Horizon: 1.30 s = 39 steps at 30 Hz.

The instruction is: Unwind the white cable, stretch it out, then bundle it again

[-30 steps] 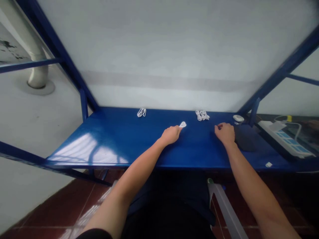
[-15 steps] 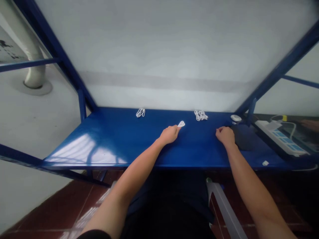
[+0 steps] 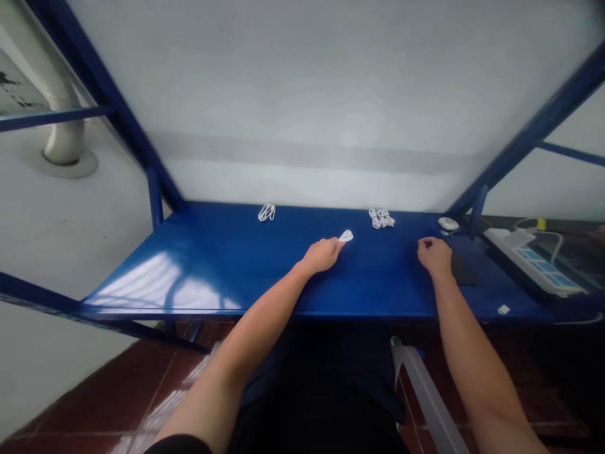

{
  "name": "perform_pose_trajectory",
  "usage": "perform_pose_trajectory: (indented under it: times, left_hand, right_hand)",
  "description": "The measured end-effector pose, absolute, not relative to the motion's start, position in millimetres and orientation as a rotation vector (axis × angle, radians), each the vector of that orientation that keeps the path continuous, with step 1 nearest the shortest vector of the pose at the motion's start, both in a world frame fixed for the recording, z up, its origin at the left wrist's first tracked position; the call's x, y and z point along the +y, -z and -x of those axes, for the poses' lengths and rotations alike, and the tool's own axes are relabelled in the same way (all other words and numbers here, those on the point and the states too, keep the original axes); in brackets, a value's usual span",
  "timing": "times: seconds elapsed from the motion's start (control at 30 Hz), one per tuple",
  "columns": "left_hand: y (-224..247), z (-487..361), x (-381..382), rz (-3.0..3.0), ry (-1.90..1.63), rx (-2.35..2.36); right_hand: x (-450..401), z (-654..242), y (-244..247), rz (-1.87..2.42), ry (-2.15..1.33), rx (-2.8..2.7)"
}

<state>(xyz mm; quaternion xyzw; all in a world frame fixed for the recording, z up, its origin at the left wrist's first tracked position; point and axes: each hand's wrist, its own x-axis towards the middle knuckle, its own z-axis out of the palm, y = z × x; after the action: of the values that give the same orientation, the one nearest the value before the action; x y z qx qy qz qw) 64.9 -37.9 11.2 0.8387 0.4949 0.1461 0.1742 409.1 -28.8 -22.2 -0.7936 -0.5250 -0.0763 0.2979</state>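
My left hand (image 3: 322,255) at a small white cable coil (image 3: 346,236), on a blue counter (image 3: 227,277).
Left fingers (image 3: 334,247) pinch the near end of the coil, which lies on the counter. My right hand (image 3: 435,257) rests well apart from it, curled and showing nothing held; clenched or relaxed, I cannot tell. Just beside that hand lies a dark pad (image 3: 464,268). Along the far edge lie a white cable bundle (image 3: 266,213), a second white cable bundle (image 3: 381,218) and a round white object (image 3: 447,223). Farther right sits a power strip (image 3: 524,261).
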Motion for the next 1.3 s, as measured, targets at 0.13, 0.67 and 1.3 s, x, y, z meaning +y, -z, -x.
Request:
perform_pose_trajectory:
  times: [0.13, 0.67, 1.3]
  left_hand:
    - [-9.2, -64.1, -36.3, -2.404, -0.433, 1.350]
    - [-7.0, -76.8, -50.8, -2.778, -0.190, 1.256]
    - [1.6, -71.9, -39.7, -2.700, -0.230, 1.431]
  right_hand:
    - [-26.9, -411.5, 20.6, 1.964, 0.086, -1.192]
    - [-17.1, -234.2, -18.8, 1.386, -0.193, -1.998]
    - [-37.5, -231.7, -19.5, 1.593, -0.051, -2.209]
